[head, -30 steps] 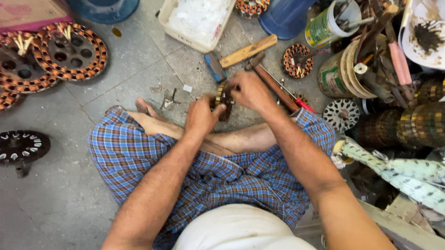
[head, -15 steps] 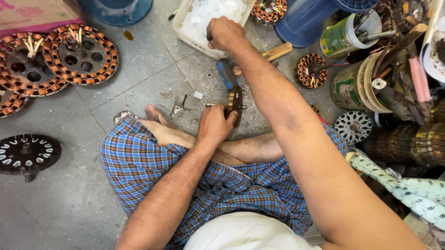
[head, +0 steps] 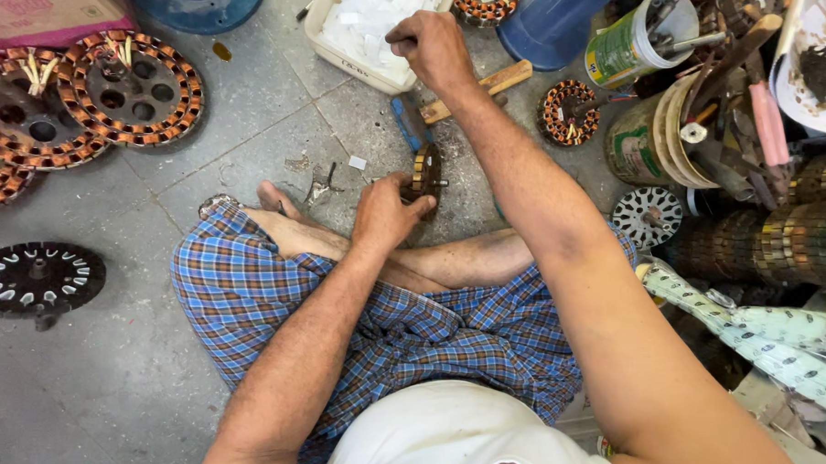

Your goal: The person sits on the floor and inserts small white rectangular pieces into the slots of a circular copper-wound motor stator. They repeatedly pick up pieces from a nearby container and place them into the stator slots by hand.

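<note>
Motor coil [head: 425, 177] stands on edge over the concrete floor [head: 115, 361], just past the crossed legs, clamped in the left hand [head: 387, 213]. Right hand [head: 432, 46] is curled shut at the rim of a white tray [head: 356, 37] of paper slips (what it pinches, I cannot tell). A wooden-handled hammer [head: 481, 88] lies between them.

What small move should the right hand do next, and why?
Probably close the right hand on one white paper piece and lift it: it sits over the white tray of such pieces, while the left hand holds the small stator upright on the floor.
</note>
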